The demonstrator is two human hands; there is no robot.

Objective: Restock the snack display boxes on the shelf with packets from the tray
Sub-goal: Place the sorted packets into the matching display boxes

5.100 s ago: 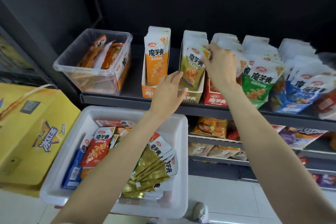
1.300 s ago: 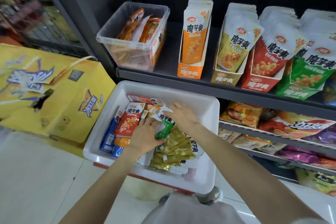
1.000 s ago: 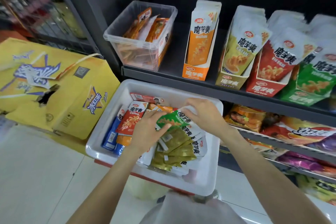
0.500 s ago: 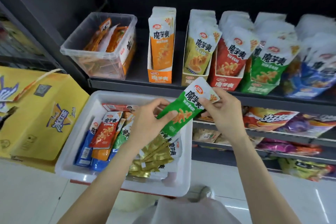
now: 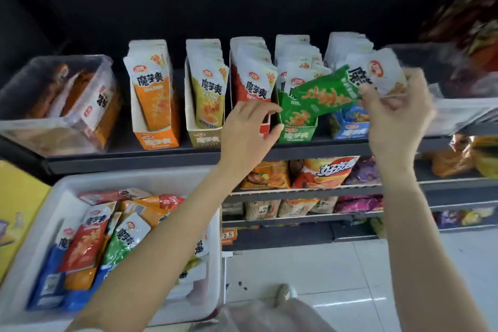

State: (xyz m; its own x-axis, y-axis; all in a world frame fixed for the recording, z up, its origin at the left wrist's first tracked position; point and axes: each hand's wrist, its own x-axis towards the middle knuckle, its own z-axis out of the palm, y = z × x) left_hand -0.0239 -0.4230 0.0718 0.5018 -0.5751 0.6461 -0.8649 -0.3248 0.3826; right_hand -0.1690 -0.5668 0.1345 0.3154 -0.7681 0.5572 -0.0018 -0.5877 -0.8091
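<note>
Head view shows the right hand (image 5: 396, 113) pinching the white top end of a green packet (image 5: 327, 94), which is held tilted in the air over the front of the green display box (image 5: 296, 132). That box stands at the front edge of the shelf (image 5: 161, 156), between the red box (image 5: 265, 127) and the blue box (image 5: 350, 131). The left hand (image 5: 248, 132) hovers just in front of the red and green boxes, with its fingers loosely curved and holding nothing. The packet looks light, thin and floppy, a soft foil pouch with a glossy skin that could slip, so it probably sags if held by one corner only. A firm pinch across the sealed top band, as now, seems the soundest hold, with the free hand parting the standing packets so the lower end can slide in upright. Crushing the contents appears a small risk if it is forced. More packets lie in the white tray (image 5: 62, 191) below the shelf's left end.
</note>
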